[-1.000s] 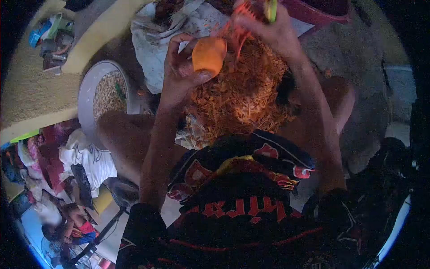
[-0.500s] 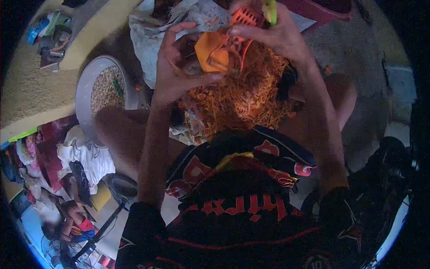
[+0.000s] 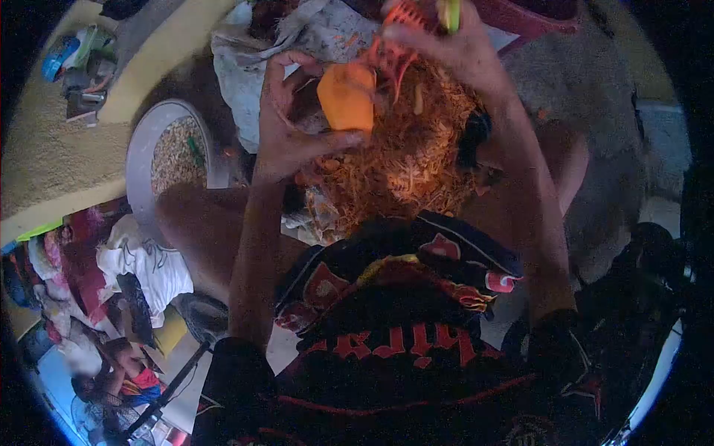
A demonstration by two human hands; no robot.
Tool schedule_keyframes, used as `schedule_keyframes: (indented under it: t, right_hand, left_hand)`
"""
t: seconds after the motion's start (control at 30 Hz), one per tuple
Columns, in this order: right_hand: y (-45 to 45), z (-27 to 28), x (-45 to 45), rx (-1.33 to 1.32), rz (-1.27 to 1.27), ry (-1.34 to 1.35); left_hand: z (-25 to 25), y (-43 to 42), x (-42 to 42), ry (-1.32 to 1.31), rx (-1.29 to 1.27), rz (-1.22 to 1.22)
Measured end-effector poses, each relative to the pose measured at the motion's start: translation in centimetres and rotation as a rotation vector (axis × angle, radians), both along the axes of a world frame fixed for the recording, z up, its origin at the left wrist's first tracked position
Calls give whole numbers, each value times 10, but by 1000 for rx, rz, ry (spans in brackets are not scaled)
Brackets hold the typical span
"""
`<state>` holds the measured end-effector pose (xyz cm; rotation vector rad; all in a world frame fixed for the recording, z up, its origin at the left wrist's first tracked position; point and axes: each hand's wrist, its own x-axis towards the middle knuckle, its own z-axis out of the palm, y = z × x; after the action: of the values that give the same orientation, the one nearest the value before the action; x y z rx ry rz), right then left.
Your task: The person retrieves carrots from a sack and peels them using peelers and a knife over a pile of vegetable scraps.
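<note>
My left hand [image 3: 286,126] grips a faceted, peeled-looking orange vegetable chunk [image 3: 347,100] between thumb and fingers. Just to its right, my right hand [image 3: 461,56] is wrapped around a red-orange plastic peeler [image 3: 401,56] with a slotted head. The peeler stands apart from the chunk, and its blade is blurred. A yellow-green piece [image 3: 451,15] shows at the fingers of the right hand; what it is I cannot make out. Below both hands lies a large heap of orange shreds [image 3: 416,163] between my legs.
A pale tub [image 3: 137,156] of small beige pieces, with a green item among them, stands left of my leg. A greyish sack [image 3: 238,97] lies behind my left hand. At the top right is a red basin [image 3: 539,18]. Another person [image 3: 123,364] is at the lower left.
The peeler has moved up and away from the orange chunk, which it overlapped before. My left hand has turned the chunk slightly, and its flat face shows more fully.
</note>
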<state>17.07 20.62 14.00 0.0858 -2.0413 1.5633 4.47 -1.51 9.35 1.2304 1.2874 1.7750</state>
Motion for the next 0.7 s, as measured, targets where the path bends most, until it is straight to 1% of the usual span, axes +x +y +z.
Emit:
schedule_keyframes:
  t: [0.03,0.07,0.1,0.13,0.2,0.27,0.3,0.33,0.37,0.4,0.43,0.47,0.5,0.53,0.57,0.6,0.63,0.67,0.7]
  right_hand:
    - [-7,3,1,-2,2,4]
    - [-12,6,3,15,-67,-35]
    - [-15,8,5,31,-137,-76]
    - [-9,5,4,27,-142,-80]
    - [13,2,-3,-29,-290,-112]
    - [13,4,-4,-33,-278,-94]
    - [10,4,-4,-41,-266,-88]
    - [7,4,-4,-40,-260,-89]
    - [4,3,-4,151,-318,-25]
    - [-1,4,-3,341,-375,40]
    - [-5,5,-2,336,-370,38]
    - [-9,7,0,261,-326,-5]
    - [-13,10,2,188,-281,-46]
    - [-17,12,3,185,-277,-43]
    - [-22,15,2,182,-271,-155]
    - [-25,16,1,180,-265,-267]
    - [-27,10,-1,180,-264,-266]
    - [-28,-1,-3,206,-214,-174]
    - [-32,-3,-5,232,-164,-84]
  left_hand:
    - [3,-3,3,-169,-19,-12]
    - [5,-4,5,-338,-38,-26]
    - [4,-5,4,-338,-40,-28]
    - [2,-8,4,-338,-7,-54]
    - [-6,-6,4,-330,34,-84]
    - [-17,0,6,-449,56,60]
    - [-14,1,7,-445,58,63]
    - [-12,0,8,-744,141,11]
    - [-10,-1,9,-1042,226,-41]
    - [-7,0,10,-1043,228,-34]
    - [-4,1,9,-1175,199,13]
    - [-4,2,8,-1305,168,59]
    - [-16,0,-1,-1304,167,65]
    - [-37,-3,-14,-1247,94,6]
    - [-50,-6,-21,-1189,21,-52]
    - [-52,-8,-18,-1187,21,-48]
    - [-54,-8,-11,-1054,70,-9]
    - [-57,-7,-5,-921,117,29]
    - [-54,-4,1,-924,117,28]
